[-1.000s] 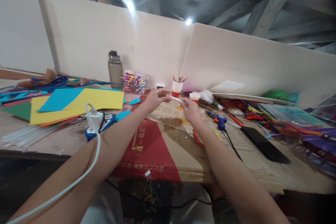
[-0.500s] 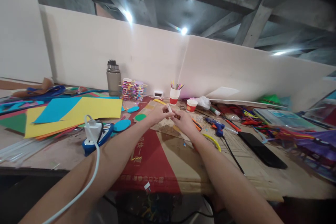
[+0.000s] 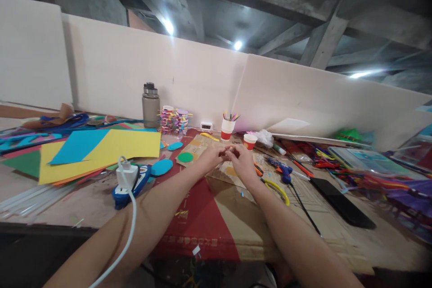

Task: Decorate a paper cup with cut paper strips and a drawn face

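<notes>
My left hand (image 3: pixel 213 158) and my right hand (image 3: pixel 241 159) meet above the cardboard, fingertips pinched together. Whatever is between them is too small and too hidden to make out. Beneath them lies a flat cardboard sheet (image 3: pixel 199 144) with a green paper disc (image 3: pixel 185 157) on its left part. Just beyond the fingers stand a paper cup (image 3: pixel 227 131) filled with thin coloured sticks and a shorter red and white paper cup (image 3: pixel 250 141). By my right wrist are yellow-handled scissors (image 3: pixel 281 192) and a blue glue gun (image 3: pixel 285 172).
Coloured paper sheets (image 3: pixel 135 145), blue discs (image 3: pixel 162 167) and a power strip (image 3: pixel 122 195) with a white cable lie left. Behind them stand a bottle (image 3: pixel 150 107) and two decorated cup stacks (image 3: pixel 181 121). A black phone (image 3: pixel 340 202) and a plastic case (image 3: pixel 367 158) lie right.
A small white piece showed between my fingertips before; now my fingers cover that spot. My hands have drawn closer together, and the whole view has shifted slightly.
</notes>
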Action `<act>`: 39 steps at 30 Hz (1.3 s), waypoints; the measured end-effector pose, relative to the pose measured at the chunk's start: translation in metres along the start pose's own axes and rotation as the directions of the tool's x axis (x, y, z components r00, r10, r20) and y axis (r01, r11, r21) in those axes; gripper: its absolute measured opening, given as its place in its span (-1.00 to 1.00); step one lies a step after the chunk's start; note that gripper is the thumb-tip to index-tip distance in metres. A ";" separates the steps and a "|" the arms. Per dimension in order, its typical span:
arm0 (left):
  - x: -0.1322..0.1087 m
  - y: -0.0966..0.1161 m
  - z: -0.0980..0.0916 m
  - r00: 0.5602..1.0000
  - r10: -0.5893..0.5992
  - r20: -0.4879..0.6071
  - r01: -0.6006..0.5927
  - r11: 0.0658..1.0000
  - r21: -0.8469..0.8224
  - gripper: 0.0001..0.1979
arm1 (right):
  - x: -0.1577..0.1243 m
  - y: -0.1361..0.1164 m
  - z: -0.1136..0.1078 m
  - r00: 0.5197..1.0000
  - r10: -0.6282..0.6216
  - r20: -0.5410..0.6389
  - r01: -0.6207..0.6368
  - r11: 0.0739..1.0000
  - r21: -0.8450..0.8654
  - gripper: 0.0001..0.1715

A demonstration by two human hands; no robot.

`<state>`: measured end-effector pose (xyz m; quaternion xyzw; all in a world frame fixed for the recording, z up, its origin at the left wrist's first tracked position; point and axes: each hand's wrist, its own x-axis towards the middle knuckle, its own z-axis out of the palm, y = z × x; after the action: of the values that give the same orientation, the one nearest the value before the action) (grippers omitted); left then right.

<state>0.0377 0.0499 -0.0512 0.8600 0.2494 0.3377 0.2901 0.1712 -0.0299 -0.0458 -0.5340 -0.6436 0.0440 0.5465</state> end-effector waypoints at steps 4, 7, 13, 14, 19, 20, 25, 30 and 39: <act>-0.001 0.006 0.005 0.996 -0.082 -0.027 0.081 0.996 -0.030 -0.76 | 0.005 0.005 -0.005 0.995 0.100 0.002 -0.100 0.992 0.073 -0.81; -0.003 0.011 0.008 0.969 -0.170 -0.180 0.161 0.985 -0.064 -0.59 | 0.016 0.009 -0.015 0.990 0.138 -0.020 -0.135 0.984 0.117 -0.75; -0.011 0.018 0.016 0.951 -0.263 -0.164 0.275 0.960 0.053 -0.71 | 0.068 0.012 -0.042 0.968 0.154 -0.200 -0.126 0.981 0.148 -0.69; -0.012 0.020 0.018 0.963 -0.252 -0.095 0.263 0.956 0.127 -0.69 | 0.079 0.013 -0.045 0.964 0.149 -0.221 -0.117 0.982 0.151 -0.69; -0.019 0.039 0.023 0.980 -0.126 0.156 0.053 0.913 0.403 -0.70 | 0.128 0.018 -0.044 0.957 0.129 -0.260 -0.100 0.988 0.121 -0.75; -0.020 0.042 0.024 0.976 -0.108 0.192 0.018 0.907 0.420 -0.69 | 0.137 0.020 -0.041 0.955 0.130 -0.268 -0.103 0.988 0.112 -0.76; -0.023 0.050 0.028 0.967 -0.003 0.253 -0.116 0.883 0.456 -0.72 | 0.175 0.034 -0.026 0.948 0.081 -0.307 -0.093 0.995 -0.022 -0.80; -0.024 0.051 0.031 0.962 0.050 0.268 -0.177 0.863 0.474 -0.74 | 0.198 0.042 -0.016 0.935 0.077 -0.346 -0.136 0.979 -0.151 -0.80; -0.026 0.057 0.033 0.945 0.051 0.322 -0.216 0.838 0.502 -0.69 | 0.211 0.056 0.002 0.945 0.252 -0.209 -0.325 0.795 -0.512 -0.85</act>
<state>0.0582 -0.0175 -0.0439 0.9624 0.2254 0.1428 0.0507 0.2407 0.1502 0.0561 -0.7596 -0.5037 -0.0907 0.4014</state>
